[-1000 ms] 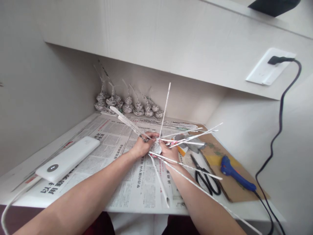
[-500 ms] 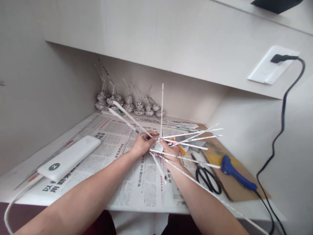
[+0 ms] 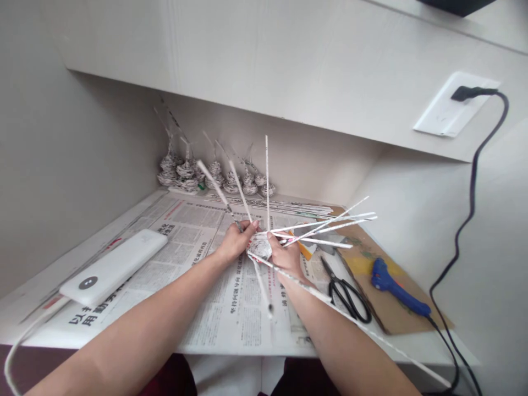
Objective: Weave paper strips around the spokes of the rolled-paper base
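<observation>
Between my hands is a small woven paper base [image 3: 260, 248], with rolled newspaper tubes [image 3: 268, 181] sticking out from it in several directions. My left hand [image 3: 237, 241] pinches a paper tube at the base's far left side, thumb against fingers. My right hand [image 3: 285, 254] grips the base's right edge, its thumb on top and its other fingers mostly hidden beneath. Several tubes fan out to the right above that hand. One long tube [image 3: 383, 346] runs across my right forearm toward the front right corner. Another tube points toward me, blurred at its tip.
Newspaper covers the table [image 3: 214, 319]. A white power bank [image 3: 119, 264] with a cable lies left. Black scissors [image 3: 348, 297] and a blue glue gun [image 3: 398, 289] on cardboard [image 3: 379, 324] lie right. Several woven paper gourds [image 3: 214, 175] line the back, behind loose paper tubes [image 3: 289, 207].
My left hand has shifted, closing its fingers on a tube. The left tubes have swung more upright, and a right-hand tube has swung down alongside the long one.
</observation>
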`<action>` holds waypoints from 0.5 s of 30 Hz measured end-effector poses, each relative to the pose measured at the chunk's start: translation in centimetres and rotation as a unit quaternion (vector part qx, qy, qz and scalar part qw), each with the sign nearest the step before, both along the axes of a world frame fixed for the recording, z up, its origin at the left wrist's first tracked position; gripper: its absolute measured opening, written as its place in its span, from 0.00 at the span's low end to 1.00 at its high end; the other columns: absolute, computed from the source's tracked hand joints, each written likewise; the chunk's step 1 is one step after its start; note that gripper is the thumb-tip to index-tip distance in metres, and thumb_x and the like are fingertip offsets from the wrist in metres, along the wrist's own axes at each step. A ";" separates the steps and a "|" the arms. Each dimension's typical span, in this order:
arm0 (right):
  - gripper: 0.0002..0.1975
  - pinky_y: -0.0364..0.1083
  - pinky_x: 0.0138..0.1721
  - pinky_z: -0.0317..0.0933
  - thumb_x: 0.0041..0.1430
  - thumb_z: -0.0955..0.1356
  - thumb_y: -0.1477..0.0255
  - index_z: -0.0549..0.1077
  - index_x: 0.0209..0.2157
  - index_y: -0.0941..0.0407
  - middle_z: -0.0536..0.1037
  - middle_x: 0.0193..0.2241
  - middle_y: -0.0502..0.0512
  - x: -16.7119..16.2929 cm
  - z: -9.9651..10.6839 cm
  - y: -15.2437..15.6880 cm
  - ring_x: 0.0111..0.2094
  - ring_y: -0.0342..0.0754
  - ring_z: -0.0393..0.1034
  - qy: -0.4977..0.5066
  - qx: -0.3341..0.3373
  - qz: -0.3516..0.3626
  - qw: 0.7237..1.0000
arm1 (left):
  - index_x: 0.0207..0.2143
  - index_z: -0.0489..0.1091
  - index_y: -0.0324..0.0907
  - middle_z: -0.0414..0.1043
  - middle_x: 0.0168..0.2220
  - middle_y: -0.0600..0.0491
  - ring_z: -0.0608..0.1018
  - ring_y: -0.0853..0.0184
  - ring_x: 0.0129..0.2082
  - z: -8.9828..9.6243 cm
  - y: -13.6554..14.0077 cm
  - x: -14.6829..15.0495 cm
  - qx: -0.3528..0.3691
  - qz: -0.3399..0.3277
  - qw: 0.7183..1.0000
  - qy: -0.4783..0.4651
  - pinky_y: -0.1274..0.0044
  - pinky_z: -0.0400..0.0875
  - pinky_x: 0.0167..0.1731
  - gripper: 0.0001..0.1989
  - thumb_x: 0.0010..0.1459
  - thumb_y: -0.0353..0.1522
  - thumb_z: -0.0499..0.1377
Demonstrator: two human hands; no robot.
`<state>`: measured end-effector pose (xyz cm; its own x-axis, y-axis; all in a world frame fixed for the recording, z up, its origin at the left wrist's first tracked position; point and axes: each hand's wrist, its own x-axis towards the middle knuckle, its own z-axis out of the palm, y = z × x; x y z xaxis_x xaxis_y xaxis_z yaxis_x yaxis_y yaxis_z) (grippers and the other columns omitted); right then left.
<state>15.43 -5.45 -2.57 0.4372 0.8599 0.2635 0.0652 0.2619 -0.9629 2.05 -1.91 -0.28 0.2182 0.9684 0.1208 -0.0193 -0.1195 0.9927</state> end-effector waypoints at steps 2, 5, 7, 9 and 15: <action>0.13 0.44 0.32 0.64 0.47 0.72 0.62 0.76 0.28 0.60 0.79 0.25 0.55 0.5 0.3 0.0 0.28 0.49 0.72 0.008 0.001 -0.001 1.000 | 0.35 0.75 0.37 0.76 0.28 0.50 0.76 0.65 0.27 0.7 0.2 -0.9 -0.029 -0.059 0.998 -0.024 0.76 0.68 0.29 0.23 0.46 0.47 0.65; 0.13 0.45 0.32 0.65 0.44 0.72 0.63 0.75 0.28 0.59 0.79 0.26 0.55 1.1 0.8 0.1 0.28 0.49 0.72 0.061 -0.017 -0.032 0.997 | 0.48 0.72 0.40 0.78 0.36 0.47 0.79 0.61 0.34 1.7 0.9 -2.9 -0.107 -0.214 0.971 -0.027 0.72 0.72 0.35 0.32 0.38 0.38 0.72; 0.14 0.45 0.31 0.65 0.42 0.73 0.64 0.74 0.28 0.58 0.79 0.26 0.55 1.3 1.1 0.1 0.27 0.50 0.73 0.096 -0.032 -0.047 0.994 | 0.49 0.73 0.41 0.79 0.38 0.47 0.79 0.60 0.37 1.9 1.5 -4.1 -0.122 -0.277 0.953 -0.011 0.72 0.72 0.36 0.34 0.35 0.34 0.73; 0.14 0.45 0.29 0.65 0.41 0.74 0.64 0.73 0.28 0.57 0.79 0.26 0.55 1.2 1.3 0.0 0.26 0.50 0.73 0.107 -0.042 -0.049 0.992 | 0.45 0.75 0.41 0.79 0.36 0.47 0.79 0.62 0.35 1.6 2.1 -4.5 -0.119 -0.235 0.965 -0.004 0.72 0.73 0.36 0.28 0.37 0.35 0.72; 0.09 0.44 0.27 0.64 0.43 0.72 0.65 0.74 0.24 0.57 0.77 0.22 0.51 0.6 1.2 -0.5 0.25 0.48 0.71 0.033 -0.044 0.011 0.998 | 0.33 0.77 0.37 0.75 0.23 0.51 0.72 0.70 0.20 0.4 2.3 -2.9 -0.111 -0.137 0.984 -0.005 0.78 0.66 0.21 0.20 0.35 0.37 0.72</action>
<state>16.06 -5.91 -1.33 0.4315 0.8882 0.1575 -0.0036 0.1763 -0.9843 -0.85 0.38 0.09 0.4754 0.8757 -0.0841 -0.0306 0.1120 0.9932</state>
